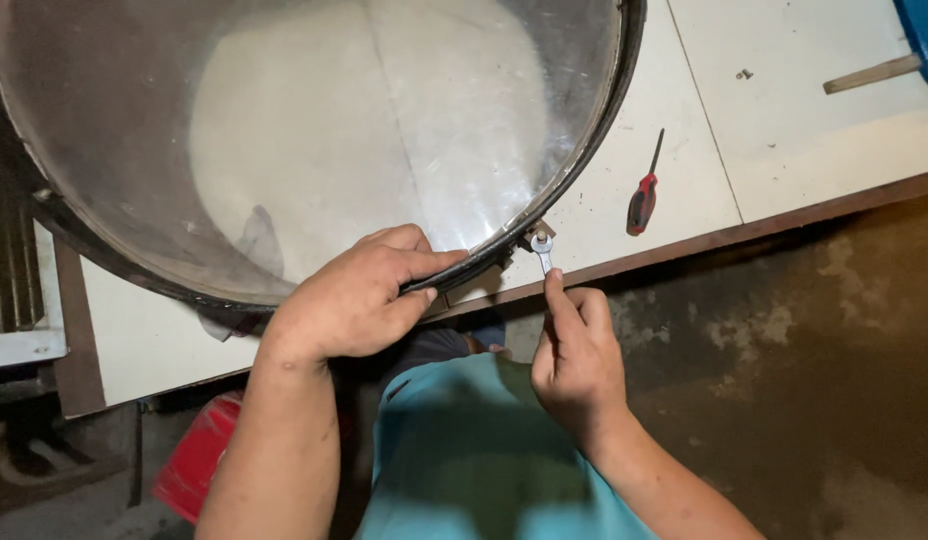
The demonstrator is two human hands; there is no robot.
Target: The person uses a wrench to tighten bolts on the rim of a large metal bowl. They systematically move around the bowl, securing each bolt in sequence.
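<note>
Left hand [356,297] clamped on drum [284,130] rim, frame centre. Right hand [574,350] pinches wrench [543,250] just above it, head at rim clamp. Screwdriver [643,195] on counter [784,130], upper right.

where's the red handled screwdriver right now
In the head view, the red-handled screwdriver lies on the white tabletop, to the right of the drum's rim, above the right hand.

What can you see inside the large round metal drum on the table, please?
Inside the drum only its bare, shiny, scuffed metal shows, with nothing lying in it. The left hand covers part of the rim, and the top is cut off.
</note>
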